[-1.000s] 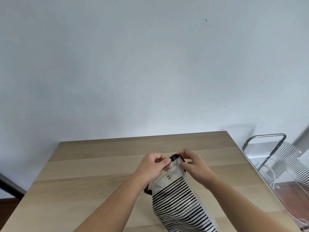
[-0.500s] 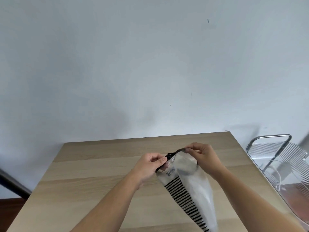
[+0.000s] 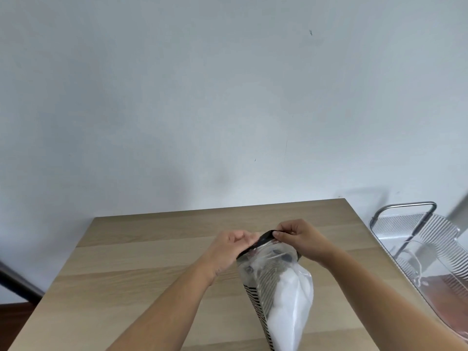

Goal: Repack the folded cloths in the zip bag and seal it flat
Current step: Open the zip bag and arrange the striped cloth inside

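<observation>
The zip bag (image 3: 281, 287) was held above the worktop (image 3: 141, 262), its top pinched between the left hand (image 3: 234, 245) and the right hand (image 3: 301, 239). A wall (image 3: 202, 97) stood behind the worktop, and a wire rack (image 3: 417, 239) was placed to its right.

Pale wall (image 3: 228, 97) behind a wooden table (image 3: 126, 262); clear cart (image 3: 417, 239) beside it.

Zip bag (image 3: 286, 287): thin frosted plastic, slightly glossy, black-striped face, black strip along the top (image 3: 263, 238). Table (image 3: 141, 269): light wood, matt, visible grain. Cart (image 3: 425, 239): ribbed clear plastic tray, shiny metal tube frame. Wall (image 3: 202, 97): matt paint.
</observation>
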{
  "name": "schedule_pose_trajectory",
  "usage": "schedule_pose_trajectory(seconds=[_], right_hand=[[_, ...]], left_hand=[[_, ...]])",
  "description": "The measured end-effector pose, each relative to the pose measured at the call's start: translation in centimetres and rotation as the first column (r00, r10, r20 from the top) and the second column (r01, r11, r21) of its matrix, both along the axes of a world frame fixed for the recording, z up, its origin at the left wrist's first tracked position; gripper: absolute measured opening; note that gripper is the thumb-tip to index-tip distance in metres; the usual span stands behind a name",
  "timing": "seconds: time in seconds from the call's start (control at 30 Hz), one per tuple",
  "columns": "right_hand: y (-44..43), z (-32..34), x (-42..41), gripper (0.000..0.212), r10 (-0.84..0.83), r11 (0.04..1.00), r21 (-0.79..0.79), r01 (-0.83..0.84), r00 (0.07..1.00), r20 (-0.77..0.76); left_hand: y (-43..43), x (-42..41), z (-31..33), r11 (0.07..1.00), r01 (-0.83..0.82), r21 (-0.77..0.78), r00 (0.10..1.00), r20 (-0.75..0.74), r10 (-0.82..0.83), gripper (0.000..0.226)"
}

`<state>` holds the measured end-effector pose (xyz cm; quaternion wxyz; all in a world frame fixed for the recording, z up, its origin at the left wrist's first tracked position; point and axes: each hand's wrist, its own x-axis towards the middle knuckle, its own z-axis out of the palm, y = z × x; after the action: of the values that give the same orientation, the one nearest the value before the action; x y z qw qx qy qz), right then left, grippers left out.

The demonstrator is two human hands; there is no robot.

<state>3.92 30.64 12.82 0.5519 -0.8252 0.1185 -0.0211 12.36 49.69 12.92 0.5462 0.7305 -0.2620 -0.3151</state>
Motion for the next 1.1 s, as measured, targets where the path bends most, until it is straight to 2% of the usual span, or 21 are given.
schedule_pose_trajectory(seconds=[0.07,0.13,0.23,0.3,0.5,0.6,0.67,0.77,0.93,1.0,1.1], right_hand=[[0.4,-0.3,0.2,0.019,0.002,0.999,-0.035,-0.001,1.000,0.021],[0.7,-0.7,0.1,0.014,-0.017,0.996,-0.092,0.022,0.998,0.055],[1.0,-1.7,-0.4,0.024,-0.100,0.954,-0.269,0.132,0.987,0.129],[1.2,-2.5,-0.9,0.031,-0.189,0.912,-0.325,0.248,0.961,0.204],[1.2,-3.9,-1.6,0.027,-0.357,0.813,-0.305,0.496,0.839,0.412],[1.3,-4.2,-1.8,0.021,-0.332,0.763,-0.328,0.557,0.773,0.540],[1.1,-4.1,-1.7,0.019,-0.304,0.767,-0.328,0.551,0.762,0.572],[0.9,-3.4,-1.4,0.021,-0.286,0.822,-0.284,0.493,0.789,0.543],[-0.5,-1.7,-1.2,0.022,-0.182,0.941,-0.238,0.240,0.953,0.241],[-0.9,-1.2,-1.2,0.020,-0.142,0.961,-0.214,0.173,0.978,0.152],[-1.2,-0.4,-1.0,0.022,-0.068,0.992,-0.100,0.080,0.990,0.122]], left_hand=[[-0.5,-0.2,-0.1,0.999,-0.034,0.032,0.996,0.081,0.031,0.015],[-0.8,-0.3,-0.3,0.995,-0.076,0.061,0.988,0.139,0.067,0.012],[-0.8,-0.5,-0.4,0.993,-0.110,0.043,0.989,0.104,0.105,0.015],[-0.6,-0.8,-0.3,0.992,-0.129,-0.012,0.992,0.012,0.129,0.015],[-0.3,-0.8,-0.1,0.972,-0.208,-0.106,0.972,-0.135,0.193,0.018],[0.3,-0.5,-0.3,0.973,-0.209,-0.097,0.969,-0.152,0.193,0.016],[0.5,-0.3,-0.6,0.979,-0.193,-0.065,0.976,-0.115,0.185,0.016],[0.9,0.0,-1.2,0.985,-0.172,-0.002,0.985,-0.028,0.172,0.018],[1.5,0.6,-1.9,0.986,-0.153,0.068,0.987,0.053,0.149,0.021],[1.5,0.8,-2.0,0.986,-0.141,0.084,0.988,0.074,0.135,0.020],[1.5,0.8,-2.1,0.988,-0.122,0.099,0.990,0.089,0.113,0.019]])
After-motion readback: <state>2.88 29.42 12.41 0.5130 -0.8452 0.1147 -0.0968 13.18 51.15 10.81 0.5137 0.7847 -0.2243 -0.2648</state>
